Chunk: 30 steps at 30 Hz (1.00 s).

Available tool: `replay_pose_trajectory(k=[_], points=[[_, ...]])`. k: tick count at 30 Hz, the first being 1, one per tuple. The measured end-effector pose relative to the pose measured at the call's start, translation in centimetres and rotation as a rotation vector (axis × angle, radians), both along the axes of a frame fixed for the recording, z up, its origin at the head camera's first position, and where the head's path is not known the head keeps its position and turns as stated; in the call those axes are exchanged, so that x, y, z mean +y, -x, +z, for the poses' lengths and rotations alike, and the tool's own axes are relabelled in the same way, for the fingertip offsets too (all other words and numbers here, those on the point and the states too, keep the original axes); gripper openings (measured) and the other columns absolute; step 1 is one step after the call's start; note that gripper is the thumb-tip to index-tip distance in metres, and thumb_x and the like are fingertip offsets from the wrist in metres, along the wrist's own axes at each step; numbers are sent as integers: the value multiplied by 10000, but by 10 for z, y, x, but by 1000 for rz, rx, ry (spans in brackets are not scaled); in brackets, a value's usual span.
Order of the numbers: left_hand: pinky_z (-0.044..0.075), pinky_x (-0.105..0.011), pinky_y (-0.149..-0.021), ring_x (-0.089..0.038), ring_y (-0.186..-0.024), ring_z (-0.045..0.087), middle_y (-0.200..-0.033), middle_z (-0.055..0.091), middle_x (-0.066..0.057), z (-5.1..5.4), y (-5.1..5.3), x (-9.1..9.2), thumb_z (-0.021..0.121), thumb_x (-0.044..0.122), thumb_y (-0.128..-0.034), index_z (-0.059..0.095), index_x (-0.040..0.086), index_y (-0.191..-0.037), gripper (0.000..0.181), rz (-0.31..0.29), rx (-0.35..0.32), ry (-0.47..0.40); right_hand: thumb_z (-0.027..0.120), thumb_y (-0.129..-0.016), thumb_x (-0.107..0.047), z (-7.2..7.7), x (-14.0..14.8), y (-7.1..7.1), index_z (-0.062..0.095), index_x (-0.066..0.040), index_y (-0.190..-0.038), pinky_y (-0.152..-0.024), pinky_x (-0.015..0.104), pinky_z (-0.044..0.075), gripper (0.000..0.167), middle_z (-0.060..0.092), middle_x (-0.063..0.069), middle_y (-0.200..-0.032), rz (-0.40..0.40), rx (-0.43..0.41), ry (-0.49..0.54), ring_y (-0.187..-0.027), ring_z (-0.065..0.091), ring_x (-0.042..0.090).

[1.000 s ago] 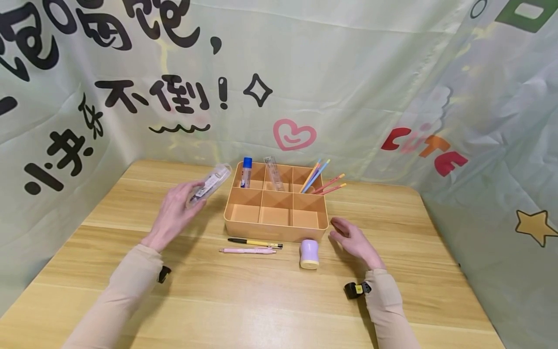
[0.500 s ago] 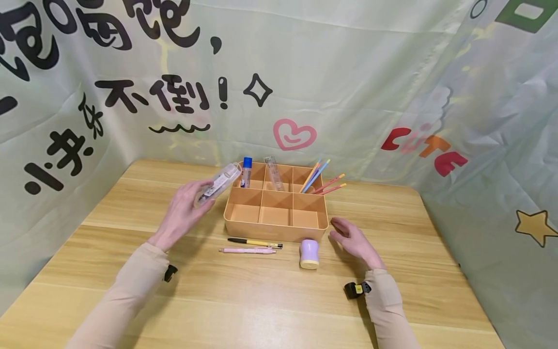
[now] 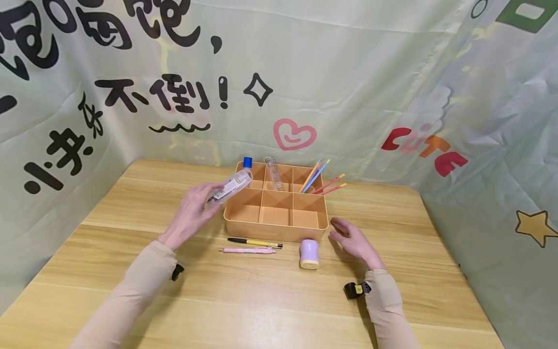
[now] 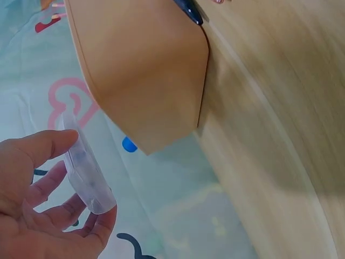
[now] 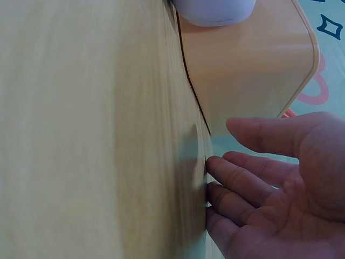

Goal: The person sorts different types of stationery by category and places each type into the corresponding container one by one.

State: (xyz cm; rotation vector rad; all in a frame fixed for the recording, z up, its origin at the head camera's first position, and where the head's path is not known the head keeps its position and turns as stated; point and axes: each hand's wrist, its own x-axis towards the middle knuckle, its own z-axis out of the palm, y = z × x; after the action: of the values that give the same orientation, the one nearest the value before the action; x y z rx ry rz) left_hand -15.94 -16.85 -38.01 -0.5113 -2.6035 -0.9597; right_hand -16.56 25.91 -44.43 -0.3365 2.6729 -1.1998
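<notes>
My left hand [image 3: 192, 212] holds a small clear plastic case [image 3: 233, 186] with a white label, pinched between thumb and fingers. It is tilted, raised over the left end of the tan divided organizer [image 3: 276, 231]. The left wrist view shows the translucent case [image 4: 89, 178] edge-on. Behind it, a blue-capped glue stick [image 3: 247, 162] stands in the back left compartment, partly hidden. My right hand [image 3: 355, 242] rests on the table by the organizer's right end, fingers loosely bent, holding nothing; the right wrist view shows its bare palm [image 5: 280, 199].
A clear ruler [image 3: 273, 173] leans in the back middle compartment, and several pencils [image 3: 316, 175] in the back right one. In front lie a black-and-yellow pen [image 3: 255, 243], a pink pen [image 3: 247, 250] and a lilac cylindrical object [image 3: 309, 254]. A printed cloth [image 3: 348, 97] hangs behind.
My left hand has carried the clear case rightward, from beside the organizer to over its left end, where it now covers part of the glue stick. My right hand has stayed still.
</notes>
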Motion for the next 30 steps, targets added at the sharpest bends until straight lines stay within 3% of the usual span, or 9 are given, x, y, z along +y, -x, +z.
replay_pose_trajectory(k=[10, 30], points=[[485, -590, -982, -427, -1167, 559, -1329, 609, -272, -3, -1, 7, 710, 43, -893, 560, 8, -1359, 490, -14, -52, 29, 536, -1037, -119, 1, -1, -1, 340, 147, -1483, -1180, 576, 360, 555, 397, 347, -1519, 12, 10, 14, -1404, 428, 484], [501, -610, -992, -454, -1196, 559, -1315, 616, -276, -8, -5, 7, 721, 60, -886, 562, -4, -1358, 502, -28, -41, 59, 512, -1044, -120, -2, 2, 1, 318, 131, -1502, -1200, 582, 327, 558, 372, 331, -1546, 1, -6, 11, -1436, 388, 474]])
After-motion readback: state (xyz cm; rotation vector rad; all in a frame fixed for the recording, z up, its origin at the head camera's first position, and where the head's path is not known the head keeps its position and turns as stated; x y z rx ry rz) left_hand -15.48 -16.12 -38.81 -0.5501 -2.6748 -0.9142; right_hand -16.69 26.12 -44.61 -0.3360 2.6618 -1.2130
